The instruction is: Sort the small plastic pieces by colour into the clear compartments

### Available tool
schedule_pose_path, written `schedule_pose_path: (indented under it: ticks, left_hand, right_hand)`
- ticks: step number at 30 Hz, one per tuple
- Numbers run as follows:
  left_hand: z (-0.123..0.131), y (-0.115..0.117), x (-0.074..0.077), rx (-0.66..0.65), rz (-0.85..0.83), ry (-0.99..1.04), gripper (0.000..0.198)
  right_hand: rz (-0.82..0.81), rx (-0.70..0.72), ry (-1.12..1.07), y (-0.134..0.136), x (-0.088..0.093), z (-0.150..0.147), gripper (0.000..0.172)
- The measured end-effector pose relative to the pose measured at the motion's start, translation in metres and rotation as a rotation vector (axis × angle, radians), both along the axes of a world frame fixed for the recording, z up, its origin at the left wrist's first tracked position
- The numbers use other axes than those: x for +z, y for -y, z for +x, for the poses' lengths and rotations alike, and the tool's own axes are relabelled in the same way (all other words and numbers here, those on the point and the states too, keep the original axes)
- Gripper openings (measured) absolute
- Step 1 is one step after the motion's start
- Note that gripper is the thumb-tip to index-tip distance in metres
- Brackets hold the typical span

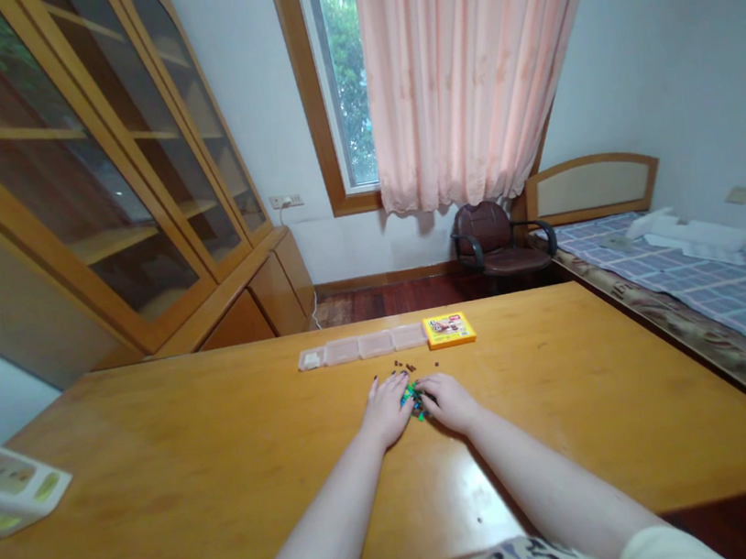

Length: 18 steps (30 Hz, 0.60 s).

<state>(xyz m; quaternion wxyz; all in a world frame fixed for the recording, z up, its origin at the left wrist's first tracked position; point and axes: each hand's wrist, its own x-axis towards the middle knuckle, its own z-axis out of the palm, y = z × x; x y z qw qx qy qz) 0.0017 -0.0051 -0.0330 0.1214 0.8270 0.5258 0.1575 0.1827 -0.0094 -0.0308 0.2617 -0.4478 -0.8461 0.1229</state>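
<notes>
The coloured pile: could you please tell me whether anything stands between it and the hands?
Nothing visible does: the left hand and right hand closely flank the pile; most brown bits lie beyond it.

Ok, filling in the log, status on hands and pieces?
Left hand, right hand either side of colored pieces. Brown bits loose just beyond. Yellow box farther back, seemingly out of the way.

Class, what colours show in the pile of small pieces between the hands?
In the head view, the pile of small pieces shows green, blue and dark ones.
</notes>
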Motion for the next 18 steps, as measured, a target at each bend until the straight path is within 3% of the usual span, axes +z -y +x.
schedule_pose_path:
  ticks: [3, 6, 8, 11, 14, 18]
  left_hand:
    - [-0.001, -0.002, -0.002, 0.030, 0.025, 0.028, 0.044]
    - [-0.002, -0.005, -0.004, 0.145, 0.072, 0.080, 0.038]
    - [-0.002, -0.006, -0.006, 0.207, 0.090, 0.086, 0.035]
    - [-0.001, -0.006, -0.006, 0.172, 0.078, 0.033, 0.037]
    - [0.000, -0.006, -0.007, 0.099, 0.049, -0.008, 0.041]
    - [-0.001, -0.010, -0.012, 0.206, 0.059, 0.042, 0.041]
  right_hand:
    - [0.009, -0.048, 0.010, -0.001, 0.000, 0.000, 0.026]
    - [-0.010, -0.110, 0.032, 0.000, 0.001, -0.001, 0.027]
    - [-0.024, -0.071, 0.040, 0.001, 0.001, -0.001, 0.029]
    - [-0.018, 0.021, 0.036, 0.003, 0.000, -0.002, 0.030]
    - [0.008, -0.025, 0.024, 0.003, 0.000, -0.001, 0.031]
    - [-0.011, -0.065, 0.096, -0.001, 0.005, -0.002, 0.037]
